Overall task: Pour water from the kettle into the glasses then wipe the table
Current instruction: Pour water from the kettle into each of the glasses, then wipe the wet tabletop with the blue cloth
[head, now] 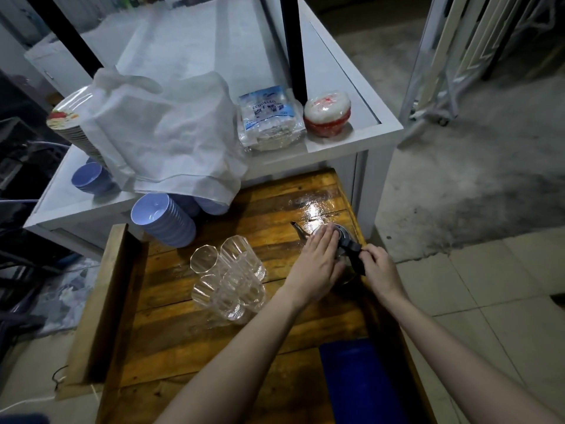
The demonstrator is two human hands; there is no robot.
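Head view, read from the left with the steel kettle [331, 237] as the landmark: furthest left of it, up on the white counter [345, 142], a stack of patterned plates [65, 123] and a crumpled white cloth bag [165, 130] sit well clear of the work, probably just stored there. Nearer, a leaning stack of pale blue plastic bowls [162, 221] rests at the counter's foot, left of the kettle and behind the glasses. The cluster of clear faceted drinking glasses [227, 276] stands bunched together on the worn wooden table [189, 332], just left of the kettle, on the side where its spout [298, 230] is; it looks a short swing from spout to rim. I cannot tell whether they hold water yet. The left hand [318, 264] lies flat and open, fingers together, pressed on the kettle's lid, apparently to steady it or keep the lid seated for a tilt. The kettle itself stands near the table's far right corner, in front of a wet, shining patch of wood [315, 206] that the wiping will likely need to reach. The right hand [380, 270], just right of the kettle, is curled with fingertips pinching the black handle [354, 255], a light hold that would probably need tightening before lifting. A dark blue object [360, 381] lies nearer the person; what it is cannot be told.
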